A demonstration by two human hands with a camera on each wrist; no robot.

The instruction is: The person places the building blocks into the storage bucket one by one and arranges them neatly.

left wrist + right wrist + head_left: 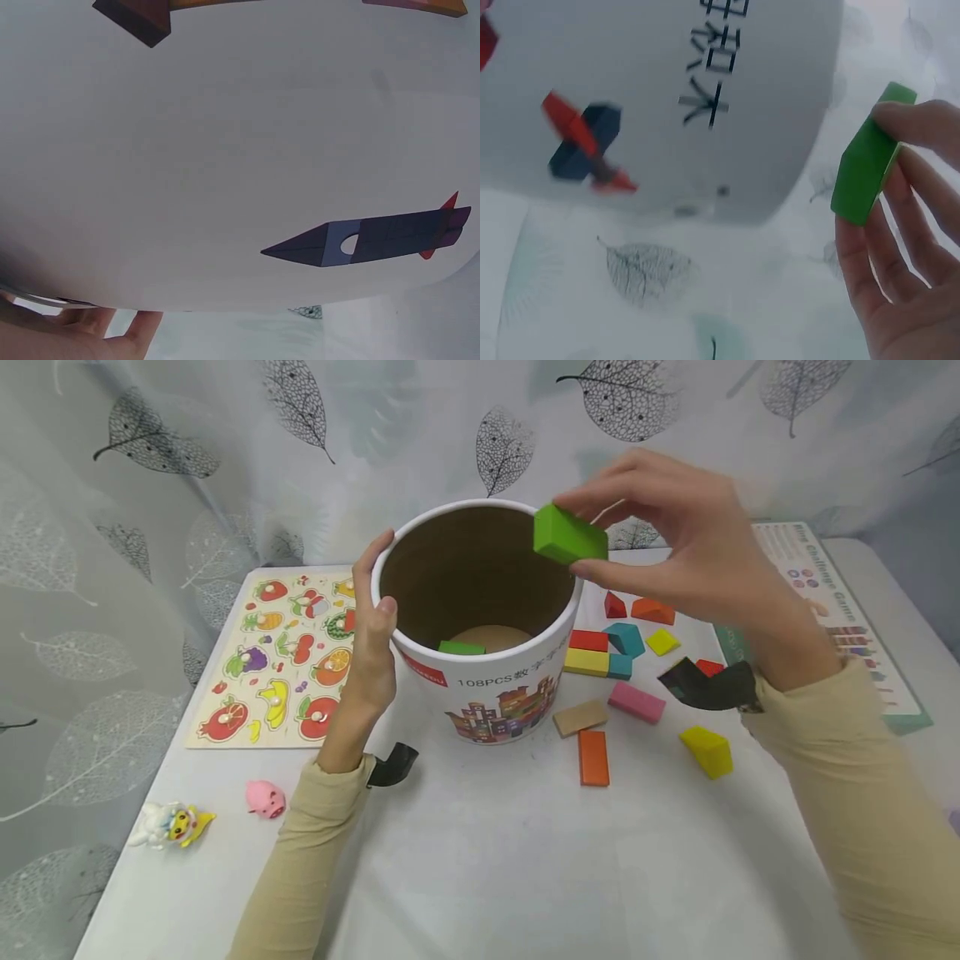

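My right hand [675, 539] pinches a green block [566, 537] between thumb and fingers, at the right rim of a large white bucket [487, 672]. In the right wrist view, this green block [870, 157] appears beside the bucket's printed wall [772, 112]. At the bucket's left side, my left hand [373, 639] grips the rim, with the thumb toward me and the fingers behind. Another green block [461, 647] lies on the bucket's floor; the front wall hides part of the inside. Only part of the left hand [82, 337] shows in the left wrist view.
Right of the bucket lie loose blocks, including a pink block [637, 702], an orange block [594, 758] and a yellow block [707, 752]. A fruit puzzle board [247, 685], a pink pig [265, 799] and small figurines [168, 827] are at left. A game box [847, 618] lies far right.
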